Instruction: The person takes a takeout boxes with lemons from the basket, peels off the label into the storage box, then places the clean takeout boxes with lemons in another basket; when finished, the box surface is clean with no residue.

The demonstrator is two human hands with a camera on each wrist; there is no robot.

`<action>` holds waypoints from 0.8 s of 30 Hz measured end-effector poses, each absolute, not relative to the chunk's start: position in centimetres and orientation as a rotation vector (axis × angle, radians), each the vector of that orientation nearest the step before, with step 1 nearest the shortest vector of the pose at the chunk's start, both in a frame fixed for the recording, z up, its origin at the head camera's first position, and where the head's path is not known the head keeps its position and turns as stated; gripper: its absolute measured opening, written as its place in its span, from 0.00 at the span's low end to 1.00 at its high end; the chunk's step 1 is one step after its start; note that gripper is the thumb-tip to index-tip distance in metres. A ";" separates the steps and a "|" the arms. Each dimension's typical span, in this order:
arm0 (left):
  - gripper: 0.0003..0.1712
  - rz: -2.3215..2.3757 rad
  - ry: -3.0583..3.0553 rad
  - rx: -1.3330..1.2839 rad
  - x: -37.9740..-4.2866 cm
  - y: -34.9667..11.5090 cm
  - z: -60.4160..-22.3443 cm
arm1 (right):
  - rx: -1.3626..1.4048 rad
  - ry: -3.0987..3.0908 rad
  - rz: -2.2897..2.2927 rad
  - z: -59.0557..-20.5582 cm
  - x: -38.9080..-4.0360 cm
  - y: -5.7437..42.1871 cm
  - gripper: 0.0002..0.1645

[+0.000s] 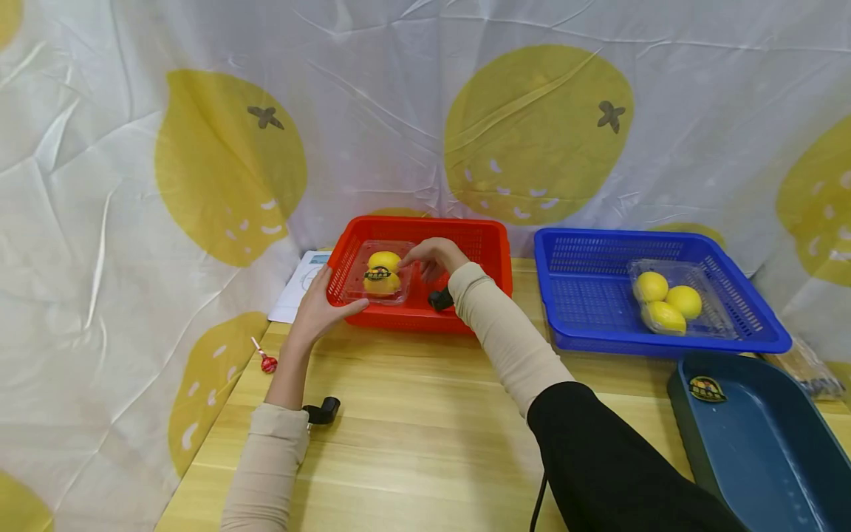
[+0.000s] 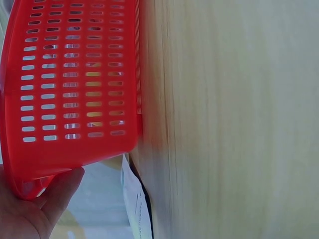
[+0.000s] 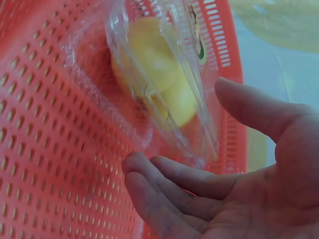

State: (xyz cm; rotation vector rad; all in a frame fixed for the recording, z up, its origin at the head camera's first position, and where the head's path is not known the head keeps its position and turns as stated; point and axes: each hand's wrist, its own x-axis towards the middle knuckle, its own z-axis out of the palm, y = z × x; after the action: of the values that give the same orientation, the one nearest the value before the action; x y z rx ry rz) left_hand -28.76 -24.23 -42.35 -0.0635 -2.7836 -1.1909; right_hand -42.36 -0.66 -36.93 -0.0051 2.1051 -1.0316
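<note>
Inside the red basket [image 1: 405, 319], toward its left end, lay the clear box [image 1: 359, 267], two lemons [image 1: 383, 259] showing in it. By its right side hung the right hand [image 1: 435, 255], thumb and fingers apart; contact could not be told. At the basket's near left corner rested the left hand [image 1: 312, 310], thumb and fingers spread. Positioning the box seemed the step in hand; the next move probably called for pinching its right edge while steadying the basket. Farther right stood the blue basket [image 1: 588, 288].
</note>
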 end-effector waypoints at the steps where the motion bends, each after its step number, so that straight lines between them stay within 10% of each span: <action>1: 0.62 -1.189 -2.785 -0.059 -28.7 -24.2 -42.4 | -0.006 2.097 -1.033 -37.0 -42.4 -0.7 0.41; 12: 0.65 -1.158 -2.826 -0.030 -28.5 -24.2 -42.4 | -0.041 2.007 -1.041 -37.7 -42.5 -1.1 0.19; 24: 0.64 -1.135 -2.851 -0.030 -28.6 -24.1 -42.1 | 0.006 1.851 -1.260 -37.5 -42.7 -1.5 0.44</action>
State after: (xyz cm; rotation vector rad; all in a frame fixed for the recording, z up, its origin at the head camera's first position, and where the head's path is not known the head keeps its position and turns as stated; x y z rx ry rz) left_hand -28.59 -24.12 -42.14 -0.0301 -2.8509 -1.1350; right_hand -42.71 -1.55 -37.51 0.0065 1.8512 -1.2602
